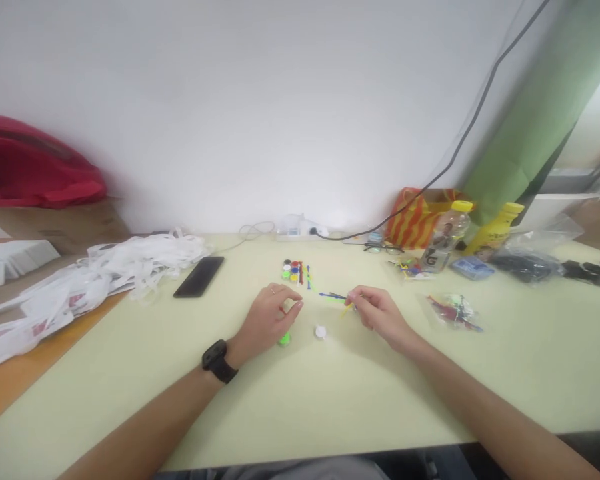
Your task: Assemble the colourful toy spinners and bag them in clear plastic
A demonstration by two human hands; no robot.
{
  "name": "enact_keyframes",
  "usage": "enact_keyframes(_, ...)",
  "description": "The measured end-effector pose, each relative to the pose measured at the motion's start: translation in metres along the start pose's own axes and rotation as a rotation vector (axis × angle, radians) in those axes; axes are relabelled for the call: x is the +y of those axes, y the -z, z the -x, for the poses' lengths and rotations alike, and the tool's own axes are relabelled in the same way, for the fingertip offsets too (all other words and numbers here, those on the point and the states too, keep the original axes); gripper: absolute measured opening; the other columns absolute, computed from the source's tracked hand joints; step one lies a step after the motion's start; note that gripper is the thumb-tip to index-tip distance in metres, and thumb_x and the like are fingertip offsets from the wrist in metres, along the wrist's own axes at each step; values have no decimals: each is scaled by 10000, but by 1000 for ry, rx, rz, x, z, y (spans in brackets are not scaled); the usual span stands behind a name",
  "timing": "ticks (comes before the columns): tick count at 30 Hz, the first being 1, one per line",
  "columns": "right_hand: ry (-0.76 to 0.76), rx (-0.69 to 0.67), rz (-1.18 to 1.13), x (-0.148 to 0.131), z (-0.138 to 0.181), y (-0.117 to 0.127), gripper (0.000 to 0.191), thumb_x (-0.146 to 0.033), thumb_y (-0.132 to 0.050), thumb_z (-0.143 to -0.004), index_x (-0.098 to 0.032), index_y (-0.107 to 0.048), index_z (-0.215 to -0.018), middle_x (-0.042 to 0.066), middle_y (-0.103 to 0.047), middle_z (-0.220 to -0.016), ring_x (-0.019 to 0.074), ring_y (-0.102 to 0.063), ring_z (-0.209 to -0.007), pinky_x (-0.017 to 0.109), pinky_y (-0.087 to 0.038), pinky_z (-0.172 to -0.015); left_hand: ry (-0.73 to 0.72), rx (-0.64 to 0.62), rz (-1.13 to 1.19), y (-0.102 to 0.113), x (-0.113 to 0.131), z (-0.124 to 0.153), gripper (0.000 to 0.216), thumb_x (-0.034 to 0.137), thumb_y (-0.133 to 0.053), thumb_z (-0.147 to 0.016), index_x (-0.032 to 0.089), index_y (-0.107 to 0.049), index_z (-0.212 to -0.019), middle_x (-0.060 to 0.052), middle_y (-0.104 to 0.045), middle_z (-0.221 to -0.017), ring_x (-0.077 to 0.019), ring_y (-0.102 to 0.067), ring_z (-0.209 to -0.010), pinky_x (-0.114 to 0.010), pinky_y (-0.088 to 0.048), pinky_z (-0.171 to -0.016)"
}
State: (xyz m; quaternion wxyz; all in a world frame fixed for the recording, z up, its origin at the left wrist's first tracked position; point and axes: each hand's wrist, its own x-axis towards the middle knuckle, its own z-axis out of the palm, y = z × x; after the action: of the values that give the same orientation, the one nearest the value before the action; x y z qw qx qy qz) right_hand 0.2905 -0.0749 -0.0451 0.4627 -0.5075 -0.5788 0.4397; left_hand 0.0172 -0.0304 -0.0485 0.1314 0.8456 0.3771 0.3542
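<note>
My left hand (267, 317), with a black watch (220, 361) on its wrist, hovers low over the table. Its fingers are curved, and thumb and index tips stand slightly apart. A bit of red shows in that gap; whether it is held or lies below is unclear. Just under this hand lies a bright green disc (285, 339). A white disc (321, 332) rests between the hands. My right hand (377, 313) pinches a thin blue plastic stick (331, 295) with pointed ends. Below its fingertips a yellow piece (347, 311) pokes out, partly hidden.
Coloured discs (287, 268) and small sticks (309, 277) lie grouped beyond my hands. A phone (199, 277) and white bags (105, 273) are at left. At right are a packet of pieces (454, 312), glasses (383, 249), a clear bottle (446, 237) and a yellow bottle (495, 230).
</note>
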Motion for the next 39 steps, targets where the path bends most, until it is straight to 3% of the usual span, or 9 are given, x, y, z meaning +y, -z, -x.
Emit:
enact_keyframes(5,158,62,314,13,-18,30,370,-550,-580,-935,-199,-651,-842,-2,-531,-655,160,-486,-602,284,-378,-557,-13,46,-38,6,-15,-5,139,281,-574,-991,242,-701,-949,-39,-718,-979,-237,-598,-1056,-395,-488,-958)
enact_keyframes(8,254,62,527,24,-26,41,268,-439,-574,-953,-199,-680,-899,60,-637,-839,209,-589,-775,324,-451,-682,24,90,-81,12,-27,-9,139,284,-580,-983,238,-706,-946,-44,-720,-998,-244,-594,-1076,-401,-481,-962)
enact_keyframes(11,327,-25,623,31,-25,40,221,-376,-616,-943,-212,-700,-1064,108,-650,-1069,257,-609,-1010,370,-487,-849,79,88,-99,17,-39,-12,169,318,-568,-989,231,-704,-940,-41,-719,-985,-237,-609,-1026,-395,-483,-935)
enact_keyframes(14,385,-142,672,33,-21,33,231,-292,-645,-927,-238,-682,-1149,101,-641,-1148,266,-591,-1079,400,-477,-942,123,41,-104,20,-48,-12,204,363,-560,-988,225,-703,-942,-45,-716,-970,-230,-621,-948,-384,-495,-876)
enact_keyframes(20,386,-209,728,35,-23,37,174,-113,-548,-912,-232,-644,-995,60,-665,-1041,234,-602,-1000,373,-474,-901,152,-69,-113,17,-51,-11,200,392,-590,-961,237,-711,-997,-44,-716,-1036,-240,-637,-1001,-380,-504,-875)
enact_keyframes(26,330,-216,799,34,-24,51,198,-66,-521,-851,-227,-616,-916,40,-658,-973,214,-602,-918,333,-458,-820,142,-153,-115,13,-53,-8,264,453,-650,-925,251,-714,-1083,-50,-720,-1053,-247,-657,-965,-406,-525,-896)
enact_keyframes(32,296,-170,880,35,-28,57,189,-77,-462,-888,-223,-580,-868,39,-654,-890,215,-589,-863,327,-432,-779,158,-167,-69,11,-55,-6,270,439,-636,-942,256,-711,-1125,-49,-714,-1041,-228,-674,-919,-383,-547,-868)
enact_keyframes(39,291,-130,898,41,-31,61,197,-71,-460,-876,-216,-588,-914,52,-675,-929,223,-597,-886,341,-434,-796,114,-152,-94,12,-49,-6,247,421,-621,-957,259,-711,-1120,-47,-717,-1035,-237,-666,-944,-401,-536,-896)
